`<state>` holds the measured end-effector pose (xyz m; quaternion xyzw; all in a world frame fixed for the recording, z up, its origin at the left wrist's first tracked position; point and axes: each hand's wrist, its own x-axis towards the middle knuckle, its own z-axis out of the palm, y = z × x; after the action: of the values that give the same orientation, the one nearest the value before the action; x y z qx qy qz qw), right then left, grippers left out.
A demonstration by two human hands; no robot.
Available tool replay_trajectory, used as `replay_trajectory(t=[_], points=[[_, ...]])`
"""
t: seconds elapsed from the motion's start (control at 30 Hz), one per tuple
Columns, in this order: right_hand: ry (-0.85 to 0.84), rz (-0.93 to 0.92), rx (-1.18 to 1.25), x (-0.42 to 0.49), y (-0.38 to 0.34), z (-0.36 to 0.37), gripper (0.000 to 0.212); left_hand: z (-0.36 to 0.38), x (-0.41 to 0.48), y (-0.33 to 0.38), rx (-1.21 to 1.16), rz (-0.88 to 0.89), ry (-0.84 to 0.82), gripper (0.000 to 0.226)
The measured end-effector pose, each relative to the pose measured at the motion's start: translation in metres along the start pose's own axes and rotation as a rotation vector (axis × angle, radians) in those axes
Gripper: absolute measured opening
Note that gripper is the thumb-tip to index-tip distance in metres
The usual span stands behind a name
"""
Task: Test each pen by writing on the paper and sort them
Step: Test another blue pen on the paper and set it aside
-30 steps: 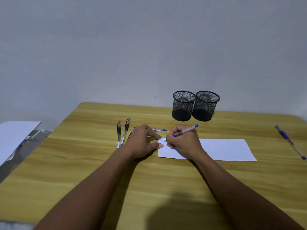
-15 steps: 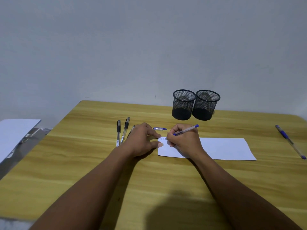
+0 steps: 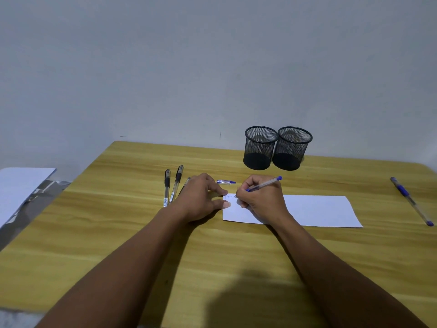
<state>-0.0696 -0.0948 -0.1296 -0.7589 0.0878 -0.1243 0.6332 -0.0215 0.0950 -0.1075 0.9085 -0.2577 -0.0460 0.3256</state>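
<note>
My right hand (image 3: 262, 200) grips a blue pen (image 3: 266, 183) with its tip on the top left corner of the white paper (image 3: 316, 210), where faint blue marks show. My left hand (image 3: 201, 197) lies flat on the table, fingertips touching the paper's left edge. A blue pen cap (image 3: 225, 182) lies just behind my hands. Two black pens (image 3: 167, 187) (image 3: 176, 183) lie to the left, and a third (image 3: 185, 185) is partly hidden under my left hand. Another blue pen (image 3: 410, 201) lies at the far right.
Two black mesh pen cups (image 3: 260, 147) (image 3: 292, 149) stand side by side at the back of the wooden table (image 3: 118, 245), near the wall. White sheets (image 3: 16, 188) rest on something beyond the table's left edge.
My right hand has shifted slightly to the right along the paper's top edge while writing, leaving blue marks. My left hand has stayed in place.
</note>
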Motion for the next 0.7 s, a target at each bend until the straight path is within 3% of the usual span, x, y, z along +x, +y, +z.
replay_trajectory(t=[0.23, 0.33, 0.5, 0.6, 0.7], points=[[-0.010, 0.028, 0.016, -0.001, -0.001, -0.001, 0.015, 0.000, 0.000, 0.001, 0.000, -0.001, -0.002, 0.038], [0.074, 0.046, 0.084, -0.001, -0.005, -0.004, 0.015, -0.002, 0.000, 0.004, 0.020, -0.005, -0.007, 0.038], [0.126, 0.134, 0.239, 0.005, -0.017, -0.010, 0.022, -0.006, 0.011, 0.010, -0.011, -0.024, 0.132, 0.033], [0.072, 0.191, 0.316, 0.006, -0.023, -0.016, 0.022, -0.005, 0.027, 0.015, 0.120, -0.048, 0.104, 0.047], [0.075, 0.235, 0.369, 0.009, -0.026, -0.020, 0.018, -0.002, 0.036, 0.020, 0.243, 0.004, 0.074, 0.032]])
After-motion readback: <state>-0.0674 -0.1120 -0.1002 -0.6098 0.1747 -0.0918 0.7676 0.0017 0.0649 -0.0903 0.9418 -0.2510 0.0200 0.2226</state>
